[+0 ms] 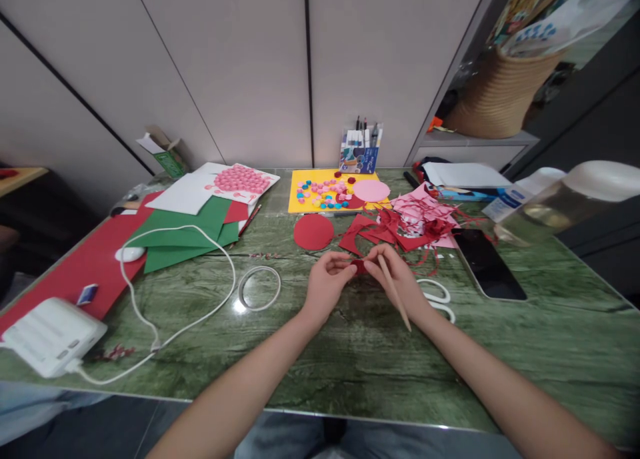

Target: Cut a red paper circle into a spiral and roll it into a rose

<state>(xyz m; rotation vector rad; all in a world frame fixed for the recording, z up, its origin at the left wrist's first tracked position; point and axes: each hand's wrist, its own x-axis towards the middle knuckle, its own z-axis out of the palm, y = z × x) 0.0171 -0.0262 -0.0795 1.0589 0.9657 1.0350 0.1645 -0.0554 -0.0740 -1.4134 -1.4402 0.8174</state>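
Both my hands meet over the middle of the green table. My left hand and my right hand pinch a small red paper piece between their fingertips. A thin wooden stick also lies in my right hand and slants down toward me. Just beyond the hands sit a red paper circle and a heap of red and pink paper scraps.
A tape ring lies left of my hands, white scissors to the right, a dark phone beyond. Yellow sheet with small coloured rolls, green and red paper sheets, a white charger with cable, a pen holder.
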